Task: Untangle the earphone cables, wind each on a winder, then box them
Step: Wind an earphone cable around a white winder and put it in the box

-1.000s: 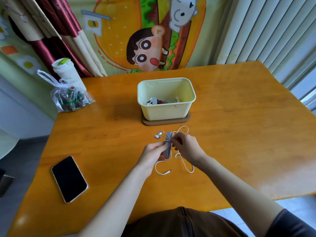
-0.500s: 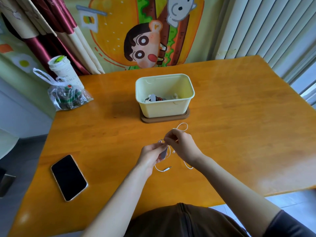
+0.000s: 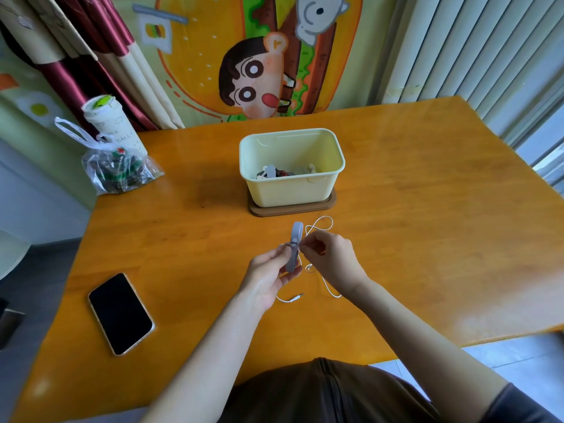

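My left hand grips a grey flat winder by its lower part and holds it upright above the table. My right hand pinches the white earphone cable right beside the winder. A loop of cable stands out behind my right hand. The rest trails on the wood below my hands and ends in the jack plug. The pale yellow box stands behind on a brown lid and holds several wound earphones.
A black phone lies face up at the left front. A clear plastic bag and a white cup stand at the far left corner. The orange wooden table ends close on the right and front.
My right hand has carried the cable around the winder and come back to its right side. The winder is tipped upright again and the loose tail has grown shorter.
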The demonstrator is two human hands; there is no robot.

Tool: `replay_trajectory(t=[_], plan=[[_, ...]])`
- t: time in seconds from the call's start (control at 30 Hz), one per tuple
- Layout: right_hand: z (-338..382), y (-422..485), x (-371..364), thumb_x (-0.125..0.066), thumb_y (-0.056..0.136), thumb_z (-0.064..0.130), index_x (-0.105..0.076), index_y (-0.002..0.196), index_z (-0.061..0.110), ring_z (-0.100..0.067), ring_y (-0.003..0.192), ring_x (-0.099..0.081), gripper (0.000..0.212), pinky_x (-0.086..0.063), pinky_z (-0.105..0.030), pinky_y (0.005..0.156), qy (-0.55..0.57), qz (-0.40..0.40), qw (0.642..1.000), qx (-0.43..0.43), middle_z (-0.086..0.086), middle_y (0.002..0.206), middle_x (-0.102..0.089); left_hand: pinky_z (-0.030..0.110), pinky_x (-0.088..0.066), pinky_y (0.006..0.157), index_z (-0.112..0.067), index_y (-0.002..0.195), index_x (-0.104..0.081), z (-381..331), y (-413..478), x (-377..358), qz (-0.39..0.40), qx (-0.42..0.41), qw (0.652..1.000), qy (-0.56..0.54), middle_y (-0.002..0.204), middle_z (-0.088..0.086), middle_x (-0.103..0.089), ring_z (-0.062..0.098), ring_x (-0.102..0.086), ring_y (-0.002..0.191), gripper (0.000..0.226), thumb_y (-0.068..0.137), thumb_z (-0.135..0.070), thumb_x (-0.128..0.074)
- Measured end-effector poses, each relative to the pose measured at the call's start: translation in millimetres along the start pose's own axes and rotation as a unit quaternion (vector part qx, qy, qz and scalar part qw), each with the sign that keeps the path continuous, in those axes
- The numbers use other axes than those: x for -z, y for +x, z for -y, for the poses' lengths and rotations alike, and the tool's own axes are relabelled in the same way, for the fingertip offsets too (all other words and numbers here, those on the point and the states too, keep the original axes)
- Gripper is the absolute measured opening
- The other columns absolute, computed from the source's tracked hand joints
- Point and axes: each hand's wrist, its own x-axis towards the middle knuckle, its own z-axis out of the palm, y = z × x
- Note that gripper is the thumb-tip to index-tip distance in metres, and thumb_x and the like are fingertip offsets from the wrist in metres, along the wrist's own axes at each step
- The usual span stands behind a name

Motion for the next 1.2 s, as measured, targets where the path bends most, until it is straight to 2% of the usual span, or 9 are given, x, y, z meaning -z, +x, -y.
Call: replay_trajectory(t=[0.13,0.3,0.5,0.7,0.87,0.97,1.07,1.13,1.2], plan=[[-0.6,-0.9,1.4,-0.062,0.087,0.009,-0.065,0.085,0.011,-0.004,0.067,-0.056,0.005,-0.044,-0.008,0.063,0.016,-0.011,1.0,-0.018,0.005,0.075,-0.061,0.041,-0.055,0.081,-0.005,0.099,-0.066,-2.6,-2.1,-3.9,0.025,0.012,0.999,-0.027,0.098,0.015,-0.063,0.023,-0.059,0.087,0.012,0.093,-0.007,-0.056],[-0.4,0.6,1.4,-0.06,0.089,0.01,-0.059,0.084,0.016,-0.009,0.07,-0.057,0.009,-0.047,-0.018,0.067,0.023,0.0,1.0,-0.01,0.005,0.076,-0.061,0.038,-0.052,0.08,-0.01,0.096,-0.069,-5.8,-3.2,-5.4,0.039,0.009,0.999,-0.033,0.091,0.007,-0.063,0.017,-0.058,0.087,0.011,0.09,-0.017,-0.063],[-1.1,-2.7,0.6,-0.059,0.092,0.013,-0.064,0.088,0.011,-0.006,0.065,-0.052,0.006,-0.041,-0.011,0.06,-0.003,0.014,0.999,0.046,0.004,0.077,-0.059,0.042,-0.049,0.09,-0.011,0.092,-0.07,-9.5,-2.6,-4.4,0.035,-0.005,0.999,-0.037,0.084,0.003,-0.065,0.014,-0.06,0.083,0.011,0.086,-0.018,-0.066],[-3.1,-1.7,3.6,-0.054,0.094,0.014,-0.061,0.091,0.008,-0.019,0.073,-0.061,0.01,-0.051,-0.032,0.067,0.004,0.023,1.0,-0.004,-0.003,0.079,-0.064,0.045,-0.046,0.095,-0.012,0.102,-0.067,-14.7,-1.9,-2.1,0.037,0.015,0.997,-0.064,0.084,0.003,-0.065,0.012,-0.061,0.081,0.021,0.087,-0.026,-0.062],[-5.0,-2.9,4.6,-0.05,0.096,0.013,-0.058,0.088,0.012,-0.008,0.065,-0.058,0.012,-0.048,-0.019,0.062,-0.011,0.061,0.998,-0.029,0.002,0.075,-0.061,0.039,-0.049,0.083,-0.014,0.106,-0.067,-11.0,-2.2,-2.9,0.027,0.013,0.999,-0.022,0.096,0.004,-0.062,0.017,-0.057,0.091,0.025,0.087,-0.03,-0.062],[-8.9,-3.2,5.9,-0.052,0.095,0.012,-0.059,0.102,0.009,-0.014,0.083,-0.062,0.01,-0.049,-0.022,0.073,-0.015,0.088,0.996,-0.031,0.003,0.088,-0.062,0.037,-0.048,0.08,-0.014,0.106,-0.067,-11.1,-1.6,-0.9,0.016,-0.012,0.999,0.026,0.1,0.005,-0.063,0.019,-0.056,0.096,0.024,0.088,-0.03,-0.063],[-2.8,-4.5,5.6,-0.057,0.093,0.015,-0.052,0.118,0.011,-0.007,0.094,-0.059,0.026,-0.047,-0.017,0.081,0.024,0.111,0.993,-0.017,0.007,0.099,-0.06,0.033,-0.047,0.077,-0.016,0.103,-0.068,-12.1,-3.4,-0.1,0.024,-0.035,0.997,0.067,0.097,0.004,-0.067,0.02,-0.058,0.095,0.018,0.09,-0.026,-0.062],[3.4,-4.9,4.2,-0.058,0.093,0.019,-0.052,0.114,0.014,-0.006,0.089,-0.061,0.023,-0.048,-0.016,0.077,0.046,0.104,0.993,-0.01,0.008,0.094,-0.063,0.036,-0.046,0.083,-0.016,0.102,-0.069,-12.5,-5.2,-1.1,0.032,-0.037,0.996,0.079,0.097,0.004,-0.068,0.019,-0.058,0.096,0.015,0.091,-0.024,-0.061],[6.0,-3.7,3.4,-0.056,0.094,0.021,-0.053,0.104,0.017,-0.01,0.079,-0.063,0.011,-0.05,-0.021,0.071,0.054,0.074,0.996,-0.009,0.004,0.084,-0.066,0.038,-0.045,0.086,-0.017,0.1,-0.069,-12.8,-6.3,-1.3,0.035,-0.039,0.995,0.085,0.099,0.004,-0.068,0.019,-0.059,0.097,0.013,0.092,-0.023,-0.06]])
